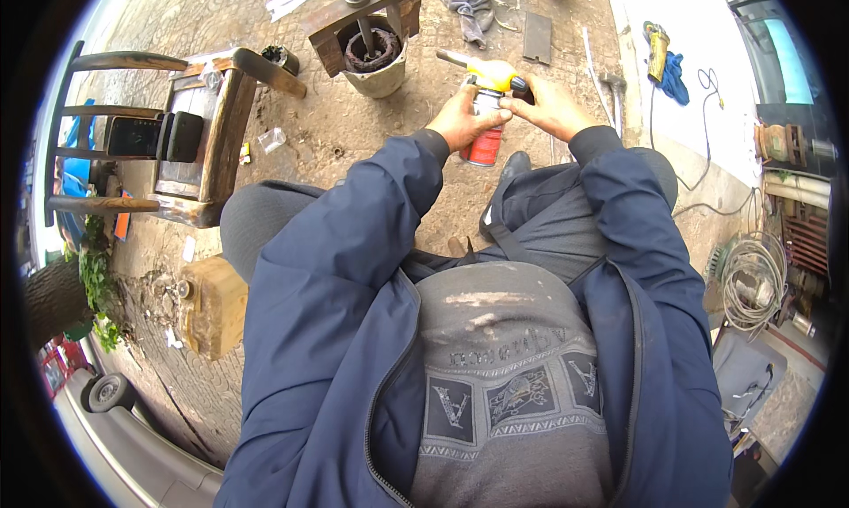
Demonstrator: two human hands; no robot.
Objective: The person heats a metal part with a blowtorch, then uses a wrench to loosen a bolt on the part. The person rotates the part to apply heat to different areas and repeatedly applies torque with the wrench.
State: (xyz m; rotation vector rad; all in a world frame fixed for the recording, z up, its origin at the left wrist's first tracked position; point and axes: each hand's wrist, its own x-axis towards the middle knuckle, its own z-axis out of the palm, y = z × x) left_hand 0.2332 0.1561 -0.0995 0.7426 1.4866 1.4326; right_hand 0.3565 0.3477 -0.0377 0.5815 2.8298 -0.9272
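Between my hands I hold a gas blowtorch (493,73) with a yellow head, its nozzle aimed to the left. Below the head is a red and white gas canister (483,148). My left hand (460,119) wraps around the canister's upper part. At the black knob on the torch head's right side, my right hand (550,106) has its fingers closed, the thumb reaching toward the canister. Ahead and to the left stands a round metal pot (378,82) holding a dark ring-shaped part. Across its top lies a metal bar (320,41) with a large bolt through it.
A wooden chair (232,119) with a black case stands at the left, near a wood block (217,306). A hammer (613,84), a flat metal plate (537,38) and a grey rag (467,11) lie ahead. An angle grinder (656,53) and coiled cable (752,282) are at the right.
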